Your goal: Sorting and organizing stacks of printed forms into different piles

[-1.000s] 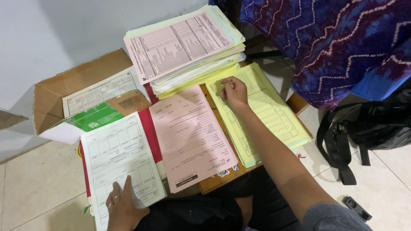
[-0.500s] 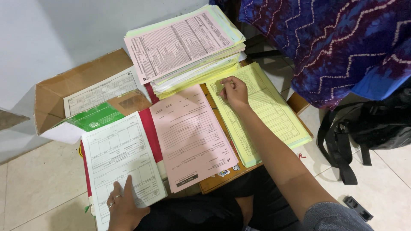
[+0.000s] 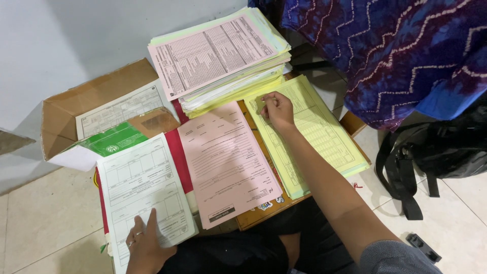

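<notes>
The yellow form stack (image 3: 309,133) lies on the low wooden board (image 3: 252,217), long axis running away from the person. The right hand (image 3: 276,109) pinches its far left corner, arm outstretched. The left hand (image 3: 145,244) presses flat – fingers spread – on the white form (image 3: 139,177).

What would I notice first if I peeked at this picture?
Probably the tall pile of pink and yellow forms at the top. Below it, the right hand pinches the top corner of the yellow sheets, and the left hand presses on the white form at bottom left.
</notes>
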